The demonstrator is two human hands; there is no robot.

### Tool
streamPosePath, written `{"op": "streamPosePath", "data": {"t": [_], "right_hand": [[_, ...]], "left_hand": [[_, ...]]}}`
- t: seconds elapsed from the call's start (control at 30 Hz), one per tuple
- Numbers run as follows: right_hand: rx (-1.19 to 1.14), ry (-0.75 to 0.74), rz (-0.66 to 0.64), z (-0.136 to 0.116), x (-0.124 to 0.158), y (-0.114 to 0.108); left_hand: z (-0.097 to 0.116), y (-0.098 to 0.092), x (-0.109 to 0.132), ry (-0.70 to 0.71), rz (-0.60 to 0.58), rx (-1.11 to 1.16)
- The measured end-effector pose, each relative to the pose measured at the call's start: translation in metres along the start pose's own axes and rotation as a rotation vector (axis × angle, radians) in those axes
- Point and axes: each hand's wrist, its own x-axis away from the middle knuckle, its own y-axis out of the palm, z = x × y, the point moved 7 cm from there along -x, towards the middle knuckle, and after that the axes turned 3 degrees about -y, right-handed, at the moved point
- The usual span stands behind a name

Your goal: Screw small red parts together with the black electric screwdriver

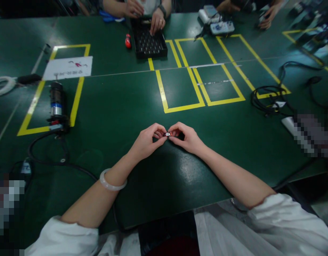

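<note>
Your left hand [146, 142] and right hand [186, 138] both pinch the small part [167, 134] at your 12 o'clock, just above the surface [113, 106]; its long axis looks 9-to-3, neither hand nearer.

Green table [113, 106] bears yellow tape outlines [179, 107], black tray [150, 46], paper sheet [68, 67], cables [262, 99].

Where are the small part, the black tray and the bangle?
small part [167, 134]: head view, its shiny middle.
black tray [152, 54]: head view, near rim.
bangle [112, 187]: head view, band's near side.
</note>
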Motion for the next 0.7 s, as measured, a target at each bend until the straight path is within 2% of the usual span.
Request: {"op": "streamPosePath", "data": {"t": [0.17,0.27,0.37,0.43,0.5,0.57,0.63,0.7], "right_hand": [[0.005,0.007,0.007,0.003,0.000,-0.001],[0.002,0.017,-0.002,0.005,-0.001,0.000],[0.004,0.023,-0.011,0.005,-0.001,0.001],[0.006,0.027,-0.013,0.005,-0.001,0.001],[0.007,0.033,-0.017,0.005,-0.001,0.001],[0.005,0.038,-0.021,0.005,-0.001,0.001],[0.004,0.038,-0.023,0.005,-0.001,0.001],[0.002,0.036,-0.025,0.004,-0.001,0.002]], "left_hand": [[-0.003,-0.010,-0.002,-0.025,0.040,-0.019],[-0.011,-0.039,-0.005,-0.057,0.138,-0.093],[-0.024,-0.089,-0.002,-0.098,0.284,-0.291],[-0.035,-0.131,0.009,-0.165,0.386,-0.548],[-0.052,-0.175,0.028,-0.339,0.478,-0.808],[-0.075,-0.216,0.055,-0.602,0.526,-0.964],[-0.101,-0.248,0.083,-0.840,0.517,-1.042],[-0.128,-0.269,0.106,-0.983,0.453,-1.030]]}}
